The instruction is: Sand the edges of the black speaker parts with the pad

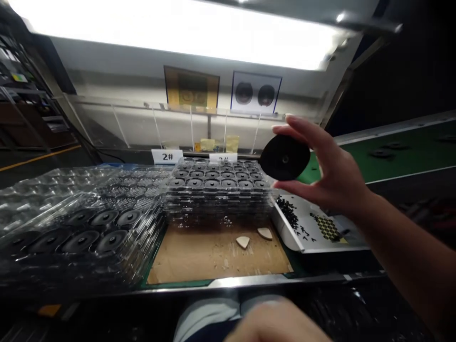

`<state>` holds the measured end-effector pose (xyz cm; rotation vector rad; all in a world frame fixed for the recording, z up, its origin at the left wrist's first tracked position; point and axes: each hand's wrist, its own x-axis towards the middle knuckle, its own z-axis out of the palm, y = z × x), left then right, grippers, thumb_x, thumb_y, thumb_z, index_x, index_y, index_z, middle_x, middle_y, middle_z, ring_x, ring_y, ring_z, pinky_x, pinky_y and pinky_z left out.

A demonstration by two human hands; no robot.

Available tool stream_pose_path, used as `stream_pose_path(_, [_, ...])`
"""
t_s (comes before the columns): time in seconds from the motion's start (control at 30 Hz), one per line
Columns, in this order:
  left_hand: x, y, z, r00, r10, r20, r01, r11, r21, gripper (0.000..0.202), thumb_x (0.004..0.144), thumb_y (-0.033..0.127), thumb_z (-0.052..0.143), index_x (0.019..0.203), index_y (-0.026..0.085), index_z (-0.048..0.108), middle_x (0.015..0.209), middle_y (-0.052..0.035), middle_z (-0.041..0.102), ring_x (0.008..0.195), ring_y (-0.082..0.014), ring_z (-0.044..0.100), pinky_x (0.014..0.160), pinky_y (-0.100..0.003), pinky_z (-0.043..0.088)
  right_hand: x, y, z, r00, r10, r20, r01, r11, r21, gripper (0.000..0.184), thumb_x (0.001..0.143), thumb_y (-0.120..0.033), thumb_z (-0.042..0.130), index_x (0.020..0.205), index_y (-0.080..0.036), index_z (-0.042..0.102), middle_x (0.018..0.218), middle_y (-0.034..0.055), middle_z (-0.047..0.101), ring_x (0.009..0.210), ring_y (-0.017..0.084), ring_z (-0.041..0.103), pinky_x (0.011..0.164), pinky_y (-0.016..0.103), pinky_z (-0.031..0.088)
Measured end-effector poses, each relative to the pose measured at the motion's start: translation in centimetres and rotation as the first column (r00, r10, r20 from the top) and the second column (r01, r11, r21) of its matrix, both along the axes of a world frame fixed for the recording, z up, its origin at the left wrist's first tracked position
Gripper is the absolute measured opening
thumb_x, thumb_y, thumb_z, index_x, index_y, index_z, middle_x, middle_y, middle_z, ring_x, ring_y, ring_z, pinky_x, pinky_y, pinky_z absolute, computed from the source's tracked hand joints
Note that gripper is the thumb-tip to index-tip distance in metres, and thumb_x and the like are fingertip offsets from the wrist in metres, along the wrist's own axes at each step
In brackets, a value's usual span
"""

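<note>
Held up over the right side of the bench, my right hand (335,168) pinches a black oval disc (285,158) by its edges, fingers on top and thumb beneath. The disc's dark face is toward me, with a small round spot near its middle. Low in the picture is my left hand (276,323), blurred and cut off by the bottom edge, its fingers hidden. Behind the disc stands a stack of clear plastic trays (217,199) filled with black round parts. Two small pale wedge-shaped pieces (242,242) lie on the brown cardboard (192,256).
More clear trays (99,228) of black parts are piled at the left. A white tray (297,244) holds small black pieces and a yellow dotted sheet (327,226). A green conveyor belt (409,154) carries dark parts at the right. A bright lamp (178,35) hangs above.
</note>
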<state>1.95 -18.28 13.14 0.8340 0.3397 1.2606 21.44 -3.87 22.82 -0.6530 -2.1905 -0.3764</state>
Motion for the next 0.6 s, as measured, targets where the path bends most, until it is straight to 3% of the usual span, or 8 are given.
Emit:
stream_pose_path(0.07, [0.3, 2.9, -1.5, 0.993, 0.117, -0.008, -0.117, 0.992, -0.037, 0.046, 0.070, 0.047, 0.069, 0.114, 0.037, 0.064, 0.104, -0.0058, 0.070, 0.119, -0.0346, 0.050, 0.093, -0.044, 0.041, -0.5, -0.3, -3.2, 0.989, 0.111, -0.099, -0.132, 0.962, -0.240, 0.084, 0.076, -0.037, 0.074, 0.144, -0.035, 0.026, 0.136, 0.0013, 0.051, 0.128, 0.028, 0.045, 0.107, 0.047, 0.038])
stream_pose_path(0.1, [0.5, 4.3, -2.5, 0.981, 0.194, -0.018, -0.195, 0.979, -0.051, 0.043, 0.072, 0.040, 0.070, 0.115, 0.037, 0.064, 0.112, -0.0040, 0.067, 0.121, -0.0307, 0.049, 0.095, -0.040, 0.041, -0.7, -0.6, -5.1, 0.975, 0.152, -0.162, -0.203, 0.904, -0.377, 0.085, 0.074, -0.037, 0.075, 0.144, -0.035, 0.026, 0.135, 0.0022, 0.051, 0.126, 0.027, 0.046, 0.106, 0.045, 0.040])
stream_pose_path(0.17, [1.1, 6.7, -5.1, 0.928, 0.371, -0.044, -0.373, 0.925, -0.067, 0.053, 0.069, 0.039, 0.075, 0.120, 0.038, 0.059, 0.125, -0.0030, 0.060, 0.123, -0.0274, 0.048, 0.096, -0.035, 0.041, -1.2, -1.4, -9.3, 0.950, 0.156, -0.272, -0.298, 0.713, -0.635, 0.088, 0.071, -0.035, 0.078, 0.143, -0.035, 0.028, 0.133, 0.0051, 0.053, 0.124, 0.026, 0.050, 0.104, 0.042, 0.042])
stream_pose_path(0.23, [1.6, 8.4, -8.0, 0.955, 0.293, -0.038, -0.295, 0.938, -0.183, 0.068, 0.059, 0.043, 0.080, 0.123, 0.035, 0.056, 0.131, -0.0056, 0.058, 0.122, -0.0280, 0.050, 0.097, -0.035, 0.042, -1.7, -2.0, -13.7, 0.936, 0.079, -0.344, -0.332, 0.524, -0.784, 0.090, 0.065, -0.038, 0.082, 0.141, -0.034, 0.034, 0.134, 0.0075, 0.052, 0.124, 0.028, 0.050, 0.104, 0.041, 0.042])
stream_pose_path(0.3, [1.8, 9.5, -10.7, 0.982, 0.187, -0.021, -0.184, 0.930, -0.319, 0.068, 0.053, 0.044, 0.083, 0.117, 0.031, 0.062, 0.129, -0.0087, 0.061, 0.121, -0.0287, 0.053, 0.097, -0.034, 0.042, -2.3, -2.2, -17.8, 0.908, -0.059, -0.415, -0.373, 0.335, -0.865, 0.088, 0.061, -0.044, 0.082, 0.138, -0.035, 0.040, 0.135, 0.0072, 0.052, 0.125, 0.028, 0.049, 0.107, 0.042, 0.038])
stream_pose_path(0.4, [1.3, 10.6, -13.5, 0.990, 0.142, -0.010, -0.130, 0.877, -0.463, 0.069, 0.050, 0.044, 0.084, 0.114, 0.029, 0.064, 0.123, -0.0118, 0.064, 0.117, -0.0312, 0.056, 0.095, -0.037, 0.043, -3.9, -2.0, -22.2, 0.833, -0.267, -0.484, -0.467, 0.129, -0.875, 0.088, 0.058, -0.054, 0.080, 0.135, -0.031, 0.044, 0.137, 0.0099, 0.051, 0.128, 0.030, 0.045, 0.109, 0.045, 0.033])
stream_pose_path(0.5, [0.1, 11.9, -14.3, 0.993, 0.114, -0.029, -0.109, 0.798, -0.593, 0.067, 0.055, 0.044, 0.082, 0.117, 0.028, 0.062, 0.121, -0.0126, 0.065, 0.117, -0.0321, 0.055, 0.099, -0.040, 0.040, -5.6, -1.3, -24.2, 0.804, -0.380, -0.457, -0.477, 0.047, -0.878, 0.084, 0.063, -0.058, 0.076, 0.134, -0.027, 0.045, 0.140, 0.0132, 0.047, 0.131, 0.031, 0.041, 0.110, 0.045, 0.032])
stream_pose_path(0.6, [-1.0, 13.6, -14.3, 0.997, 0.081, -0.005, -0.061, 0.705, -0.706, 0.064, 0.060, 0.042, 0.080, 0.120, 0.029, 0.059, 0.124, -0.0109, 0.062, 0.118, -0.0328, 0.054, 0.099, -0.042, 0.040, -5.9, 0.4, -25.1, 0.840, -0.318, -0.439, -0.439, 0.075, -0.895, 0.091, 0.068, -0.065, 0.066, 0.143, -0.028, 0.031, 0.145, 0.0135, 0.040, 0.133, 0.030, 0.038, 0.108, 0.045, 0.035])
